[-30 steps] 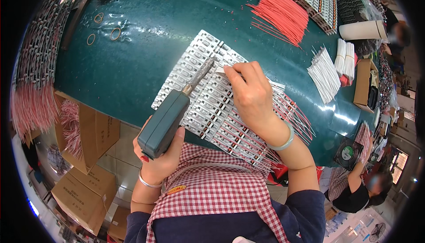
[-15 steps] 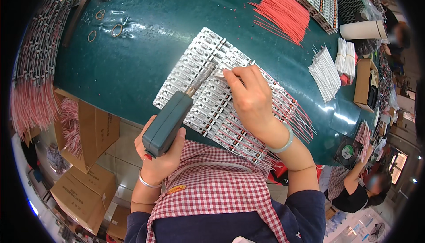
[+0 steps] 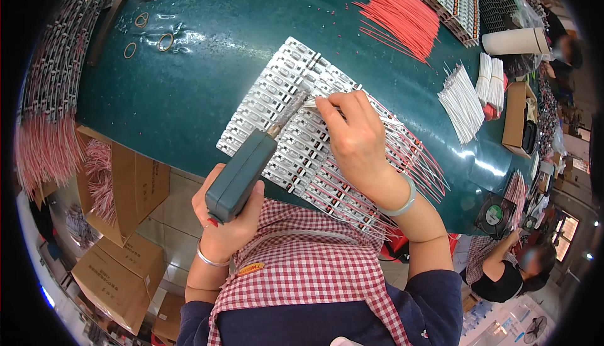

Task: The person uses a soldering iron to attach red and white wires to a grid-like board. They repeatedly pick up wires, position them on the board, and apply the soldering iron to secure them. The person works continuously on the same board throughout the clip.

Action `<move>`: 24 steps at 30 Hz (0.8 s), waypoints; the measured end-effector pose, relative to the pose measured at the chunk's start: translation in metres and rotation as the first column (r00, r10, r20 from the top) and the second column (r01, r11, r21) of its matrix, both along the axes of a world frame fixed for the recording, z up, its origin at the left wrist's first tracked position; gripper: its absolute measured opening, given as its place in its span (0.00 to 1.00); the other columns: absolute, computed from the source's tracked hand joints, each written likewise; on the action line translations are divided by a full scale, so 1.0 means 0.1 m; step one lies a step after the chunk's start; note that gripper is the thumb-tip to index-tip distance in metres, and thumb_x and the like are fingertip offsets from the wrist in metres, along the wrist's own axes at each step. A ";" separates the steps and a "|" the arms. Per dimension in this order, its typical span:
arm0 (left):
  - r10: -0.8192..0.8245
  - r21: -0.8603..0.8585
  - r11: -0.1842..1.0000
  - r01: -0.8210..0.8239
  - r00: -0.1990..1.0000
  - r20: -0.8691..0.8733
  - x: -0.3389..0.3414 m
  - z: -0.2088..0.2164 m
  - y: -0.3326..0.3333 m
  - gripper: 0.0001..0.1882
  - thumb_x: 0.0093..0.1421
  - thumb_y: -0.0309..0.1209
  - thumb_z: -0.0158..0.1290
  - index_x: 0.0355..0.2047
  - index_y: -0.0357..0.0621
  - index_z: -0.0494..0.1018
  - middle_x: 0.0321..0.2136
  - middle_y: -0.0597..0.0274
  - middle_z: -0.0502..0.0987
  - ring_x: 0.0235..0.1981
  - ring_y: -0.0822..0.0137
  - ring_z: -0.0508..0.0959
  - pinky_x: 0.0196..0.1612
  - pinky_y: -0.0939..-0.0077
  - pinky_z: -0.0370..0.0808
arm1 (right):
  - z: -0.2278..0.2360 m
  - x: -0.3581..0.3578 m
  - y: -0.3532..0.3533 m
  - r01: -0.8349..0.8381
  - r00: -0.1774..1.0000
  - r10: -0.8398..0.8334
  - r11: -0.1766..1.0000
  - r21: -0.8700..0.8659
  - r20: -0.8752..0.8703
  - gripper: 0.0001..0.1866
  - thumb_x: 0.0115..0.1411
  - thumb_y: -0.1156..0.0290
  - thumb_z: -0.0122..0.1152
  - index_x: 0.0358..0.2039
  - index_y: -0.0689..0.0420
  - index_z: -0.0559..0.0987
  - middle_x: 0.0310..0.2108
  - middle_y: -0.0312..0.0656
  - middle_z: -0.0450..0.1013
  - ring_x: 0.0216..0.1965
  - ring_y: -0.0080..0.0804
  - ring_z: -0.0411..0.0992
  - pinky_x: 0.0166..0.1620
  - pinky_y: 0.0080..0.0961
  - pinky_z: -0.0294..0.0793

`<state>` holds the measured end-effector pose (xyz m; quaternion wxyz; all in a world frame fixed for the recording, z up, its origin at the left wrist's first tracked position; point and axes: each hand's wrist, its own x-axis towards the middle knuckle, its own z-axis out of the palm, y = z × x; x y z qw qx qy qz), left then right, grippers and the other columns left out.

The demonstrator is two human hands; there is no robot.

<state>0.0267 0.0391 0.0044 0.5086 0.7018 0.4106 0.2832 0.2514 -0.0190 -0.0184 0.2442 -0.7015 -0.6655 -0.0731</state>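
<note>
My left hand is wrapped round the handle of a dark green soldering gun. Its stained metal tip reaches up to a panel of white parts in rows, each part with small metal contacts. Close beside that tip, my right hand pinches white wires between thumb and forefinger, their ends at the panel. Red and white wires run out from the panel's right side, partly under my right hand. Exactly where tip and wire ends touch is too small to tell.
Red wires and white wires lie in piles on the green table. Stacked panels stand at the far right, a small fan at the right edge. Wired strips hang at left above cardboard boxes. Another person works at lower right.
The soldering gun has shifted very slightly up and to the right. My right hand stays almost in place with the wires. The other person's arm at lower right has moved a little.
</note>
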 end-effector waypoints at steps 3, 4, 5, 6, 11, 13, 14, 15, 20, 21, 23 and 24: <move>0.023 0.034 0.999 -0.023 1.000 -0.007 -0.07 -0.05 -0.03 0.10 0.49 0.18 0.62 0.33 0.33 0.77 0.28 0.60 0.78 0.25 0.71 0.77 0.29 0.80 0.73 | -0.01 0.00 0.00 0.006 1.000 -0.006 1.000 0.007 0.002 0.16 0.43 0.81 0.60 0.36 0.67 0.79 0.32 0.43 0.70 0.34 0.37 0.69 0.32 0.29 0.71; 0.034 0.047 0.998 -0.034 0.999 -0.010 -0.08 -0.06 -0.03 0.10 0.48 0.19 0.62 0.33 0.33 0.77 0.28 0.59 0.78 0.26 0.71 0.77 0.30 0.80 0.74 | -0.01 -0.01 0.00 0.008 1.000 -0.008 1.000 0.011 0.003 0.16 0.43 0.81 0.60 0.36 0.67 0.79 0.32 0.43 0.70 0.34 0.37 0.69 0.32 0.29 0.71; 0.042 0.058 0.997 -0.042 0.999 0.000 -0.08 -0.06 -0.03 0.11 0.48 0.19 0.62 0.34 0.33 0.77 0.29 0.59 0.78 0.26 0.70 0.78 0.30 0.80 0.75 | -0.01 -0.01 0.00 0.011 1.000 -0.011 1.000 0.015 0.004 0.16 0.43 0.81 0.60 0.36 0.67 0.79 0.32 0.43 0.70 0.34 0.37 0.69 0.32 0.29 0.71; 0.050 0.069 0.996 -0.051 0.999 0.010 -0.07 -0.06 -0.03 0.11 0.48 0.19 0.62 0.34 0.33 0.78 0.29 0.58 0.79 0.27 0.69 0.79 0.31 0.79 0.75 | 0.00 -0.01 0.01 0.013 1.000 -0.013 1.000 0.019 0.006 0.16 0.43 0.80 0.60 0.36 0.67 0.79 0.32 0.43 0.70 0.34 0.37 0.69 0.32 0.29 0.71; 0.045 0.091 0.995 -0.045 0.999 -0.001 -0.10 -0.02 -0.02 0.12 0.48 0.19 0.63 0.35 0.32 0.78 0.30 0.57 0.80 0.28 0.67 0.80 0.33 0.78 0.76 | -0.01 -0.01 -0.01 0.001 1.000 0.000 1.000 0.031 -0.005 0.16 0.43 0.80 0.60 0.37 0.66 0.78 0.33 0.43 0.71 0.33 0.37 0.69 0.32 0.29 0.71; 0.051 0.091 0.995 -0.050 0.999 -0.008 -0.11 -0.01 -0.03 0.12 0.48 0.19 0.63 0.35 0.32 0.78 0.30 0.56 0.80 0.29 0.67 0.80 0.33 0.78 0.76 | 0.01 -0.04 -0.03 -0.009 1.000 0.010 0.999 0.036 -0.018 0.17 0.43 0.80 0.60 0.37 0.67 0.78 0.33 0.43 0.71 0.33 0.37 0.69 0.32 0.29 0.71; 0.045 0.102 0.994 -0.044 0.999 -0.011 -0.12 -0.02 -0.03 0.12 0.48 0.19 0.63 0.35 0.31 0.78 0.30 0.56 0.80 0.29 0.67 0.80 0.33 0.78 0.76 | 0.02 -0.06 -0.05 -0.012 1.000 0.013 0.999 0.034 -0.026 0.17 0.43 0.80 0.59 0.38 0.67 0.78 0.33 0.43 0.71 0.33 0.37 0.69 0.32 0.29 0.71; 0.037 0.113 0.993 -0.035 0.999 -0.013 -0.13 -0.03 -0.03 0.12 0.48 0.19 0.62 0.35 0.31 0.78 0.30 0.56 0.80 0.29 0.67 0.80 0.33 0.78 0.76 | 0.03 -0.08 -0.06 -0.013 0.999 0.014 0.999 0.031 -0.034 0.18 0.43 0.80 0.59 0.38 0.67 0.78 0.33 0.43 0.71 0.33 0.37 0.69 0.32 0.29 0.71; 0.008 0.115 0.993 -0.005 1.000 -0.028 -0.17 -0.06 -0.04 0.12 0.48 0.19 0.62 0.36 0.30 0.77 0.31 0.54 0.79 0.28 0.66 0.80 0.33 0.78 0.76 | 0.00 -0.10 -0.06 -0.020 0.999 0.021 1.000 0.016 -0.036 0.18 0.43 0.81 0.59 0.38 0.67 0.79 0.33 0.43 0.71 0.32 0.37 0.69 0.31 0.28 0.71; -0.001 0.128 0.992 0.005 0.999 -0.033 -0.16 -0.05 -0.03 0.12 0.49 0.19 0.62 0.36 0.30 0.77 0.31 0.54 0.79 0.28 0.67 0.80 0.32 0.78 0.76 | 0.00 -0.10 -0.06 -0.014 0.999 0.015 1.000 0.015 -0.035 0.18 0.43 0.81 0.59 0.38 0.67 0.79 0.33 0.43 0.71 0.32 0.37 0.69 0.31 0.28 0.71; -0.009 0.122 0.992 0.013 0.999 -0.035 -0.16 -0.04 -0.04 0.12 0.49 0.19 0.62 0.36 0.30 0.77 0.32 0.54 0.79 0.28 0.67 0.80 0.32 0.78 0.75 | -0.01 -0.11 -0.06 -0.013 1.000 0.013 1.000 0.015 -0.027 0.17 0.43 0.81 0.59 0.38 0.67 0.79 0.33 0.43 0.71 0.32 0.37 0.69 0.31 0.28 0.71; -0.007 0.104 0.995 0.011 0.999 -0.033 -0.16 -0.03 -0.04 0.12 0.49 0.18 0.62 0.36 0.30 0.77 0.32 0.55 0.79 0.28 0.68 0.79 0.32 0.78 0.75 | -0.02 -0.11 -0.06 -0.012 1.000 0.012 1.000 0.014 -0.024 0.17 0.43 0.81 0.59 0.38 0.67 0.79 0.33 0.43 0.71 0.32 0.36 0.69 0.31 0.28 0.71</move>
